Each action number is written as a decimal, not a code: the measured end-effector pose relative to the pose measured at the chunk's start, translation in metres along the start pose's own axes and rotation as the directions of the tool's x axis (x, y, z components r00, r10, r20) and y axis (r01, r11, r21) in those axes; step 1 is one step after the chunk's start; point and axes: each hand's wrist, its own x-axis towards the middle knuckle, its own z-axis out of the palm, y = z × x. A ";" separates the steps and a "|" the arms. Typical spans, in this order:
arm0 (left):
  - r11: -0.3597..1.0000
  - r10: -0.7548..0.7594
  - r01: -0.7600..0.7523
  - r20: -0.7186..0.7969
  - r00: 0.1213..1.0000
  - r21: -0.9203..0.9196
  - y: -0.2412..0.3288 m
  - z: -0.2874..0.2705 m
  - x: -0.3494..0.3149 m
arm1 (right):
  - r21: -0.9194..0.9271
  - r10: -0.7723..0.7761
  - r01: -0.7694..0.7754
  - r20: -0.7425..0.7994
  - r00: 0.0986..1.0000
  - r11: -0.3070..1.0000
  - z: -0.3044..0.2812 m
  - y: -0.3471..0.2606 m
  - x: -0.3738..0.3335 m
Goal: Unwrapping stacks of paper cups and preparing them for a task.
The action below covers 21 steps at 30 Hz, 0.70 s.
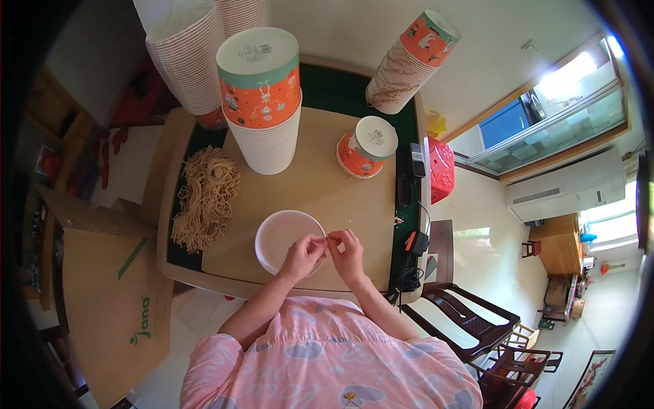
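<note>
My left hand [303, 258] is closed in a pinch over the right side of a white paper tub [274, 232], whose open mouth faces up. Close beside it, my right hand [347, 255] pinches too, at the tub's right rim. The fingertips of both hands nearly meet; whatever lies between them is too small to make out. Left of the tub is a tangled bundle of beige cord [208, 198]. Beyond it rises a tall stack of upside-down paper tubs [262, 109], the top one orange and green. A shorter upside-down stack [364, 150] stands to the right.
More stacked tubs [187, 61] rise at the back left, and a leaning stack [409, 65] stands at the back right. Black cables [409, 278] and an orange-black device [417, 242] lie along the right edge. A cardboard box [112, 313] is at left, a dark chair [470, 320] at right.
</note>
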 end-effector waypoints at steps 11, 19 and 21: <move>0.980 -0.067 -0.002 0.341 0.937 0.198 0.046 0.013 -0.039 | 0.025 0.054 -0.053 -0.034 0.998 0.998 -0.005 0.014 0.002; 0.966 0.037 -0.118 0.330 0.943 0.232 0.073 0.007 -0.036 | 0.055 0.026 -0.025 -0.006 1.000 0.998 0.000 0.006 -0.002; 0.957 -0.009 -0.093 0.349 0.937 0.274 0.074 0.007 -0.037 | 0.049 0.025 -0.024 -0.008 1.000 0.998 0.002 0.005 0.000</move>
